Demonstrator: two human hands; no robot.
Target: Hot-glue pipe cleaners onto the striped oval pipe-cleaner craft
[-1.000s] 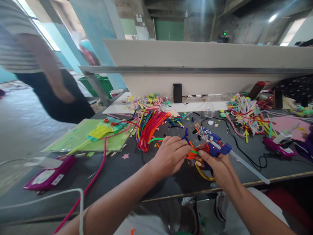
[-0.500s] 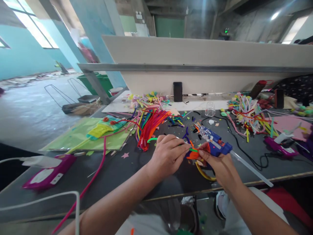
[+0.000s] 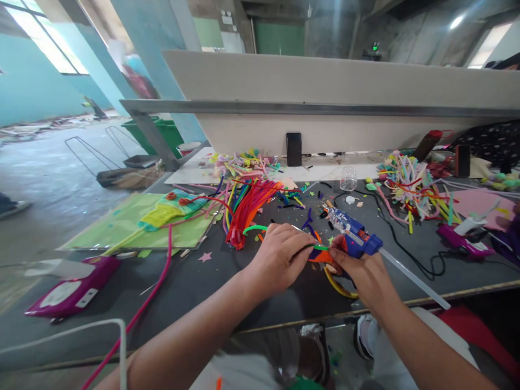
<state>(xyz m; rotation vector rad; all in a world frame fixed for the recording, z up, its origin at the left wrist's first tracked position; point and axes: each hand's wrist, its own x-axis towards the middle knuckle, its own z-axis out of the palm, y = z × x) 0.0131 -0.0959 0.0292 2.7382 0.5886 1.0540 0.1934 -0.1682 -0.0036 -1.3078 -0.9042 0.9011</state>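
A bright green pipe cleaner (image 3: 255, 228) runs between my two hands, its left part arching out beyond my knuckles. My left hand (image 3: 280, 253) is closed around it, palm down. A thin shiny edge shows by those fingers; I cannot make out what it is. My right hand (image 3: 359, 265) pinches the other end between thumb and fingers. Just behind the right hand lies a blue glue gun (image 3: 352, 233) with a clear glue stick (image 3: 418, 279) sticking out of its back. Orange pieces (image 3: 320, 256) lie beneath the fingers. To the left is a bundle of red and orange pipe cleaners (image 3: 247, 211).
A green sheet (image 3: 109, 225) with a yellow and teal craft piece (image 3: 170, 208) lies left. Purple power strips (image 3: 75, 287) sit at both sides. A phone (image 3: 294, 149) leans at the back near a clear cup (image 3: 348, 179). Pastel pipe cleaners (image 3: 406, 181) and a black cord (image 3: 400, 244) lie right.
The green pipe cleaner between my hands has gone from straight to slightly bowed. My hands stay almost in place. The view has shifted a little, and a person's foot shows at the far left.
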